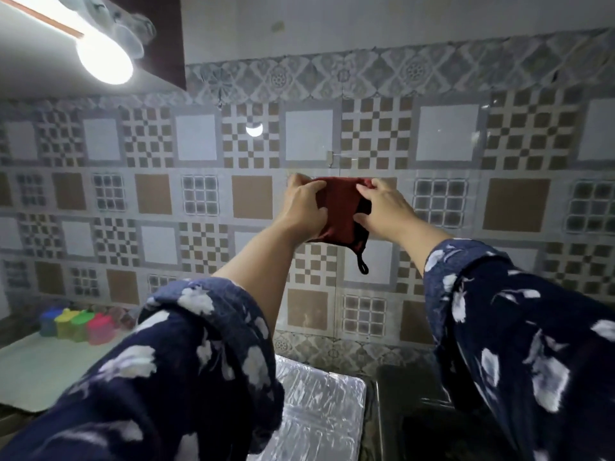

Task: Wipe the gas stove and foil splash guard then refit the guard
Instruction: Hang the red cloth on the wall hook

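- Right, nearest to us, two rolled-up floral sleeves (pixel 186 354) fill the bottom of the view, both arms reaching up and forward towards the wall.
- Down between the arms lies the foil splash guard (pixel 322 404), a crinkled silver sheet with a rounded corner, lying flat and low on the worktop. It looks light and thin, I judge easily creased or torn, so it wants lifting by its edges with both hands, not pinching in the middle.
- Just to its right sits a dark shape, likely the gas stove (pixel 409 414), mostly hidden by the right arm, too dim to read in detail.
- Off to the left, a pale worktop (pixel 36 371) carries a row of coloured containers (pixel 80 324) near the wall.
- Further up, the left hand (pixel 304 207) grips the left side of a dark red cloth (pixel 339 211), fingers curled into the fabric.
- The right hand (pixel 382 207) pinches the cloth's right side, thumb below, fingers over the top.
- That cloth is soft and limp, folding under the grip, with a small black hanging loop (pixel 362 266) dangling at its lower corner, the natural hold for hanging.
- Farthest back, the patterned tiled wall (pixel 442 138), with a small hook (pixel 329 157) just above the cloth; whether the cloth touches it I cannot tell.
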{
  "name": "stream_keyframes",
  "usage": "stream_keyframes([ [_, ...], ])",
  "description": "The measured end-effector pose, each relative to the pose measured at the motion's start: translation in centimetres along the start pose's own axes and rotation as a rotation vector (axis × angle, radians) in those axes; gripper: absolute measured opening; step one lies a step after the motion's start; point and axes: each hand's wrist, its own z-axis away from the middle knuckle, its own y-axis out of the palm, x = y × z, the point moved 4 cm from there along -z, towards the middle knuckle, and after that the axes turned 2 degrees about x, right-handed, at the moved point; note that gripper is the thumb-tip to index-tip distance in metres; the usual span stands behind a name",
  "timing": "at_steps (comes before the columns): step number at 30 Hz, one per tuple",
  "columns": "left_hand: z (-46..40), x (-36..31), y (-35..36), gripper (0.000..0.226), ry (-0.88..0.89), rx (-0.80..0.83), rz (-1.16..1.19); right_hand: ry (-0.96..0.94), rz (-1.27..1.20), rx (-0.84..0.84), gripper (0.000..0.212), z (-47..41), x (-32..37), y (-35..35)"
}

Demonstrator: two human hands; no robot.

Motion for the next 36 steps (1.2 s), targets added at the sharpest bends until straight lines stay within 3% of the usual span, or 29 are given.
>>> stream_keyframes([
  [7, -5.8, 1.1, 0.9, 0.057, 0.064, 0.002, -0.047, 0.032, 0.029, -0.032, 0.072, -5.5, -0.2, -0.5],
  [15, -13.2, 2.2, 2.2, 0.045, 0.099, 0.012, -0.166, 0.06, 0.09, -0.081, 0.071, -12.1, -0.9, -1.0],
  [21, -16.8, 4.3, 3.1, 0.057, 0.101, 0.045, -0.228, 0.076, 0.115, -0.068, 0.071, -16.1, -1.2, 0.7],
  [28, -17.1, 5.7, 5.1, 0.063, 0.122, 0.098, -0.293, 0.097, 0.132, -0.021, 0.074, -16.2, -2.1, 2.8],
  [36, -13.5, 7.1, 7.1, 0.055, 0.013, 0.12, -0.11, 0.13, 0.042, 0.098, 0.079, -13.2, -1.9, 6.7],
])
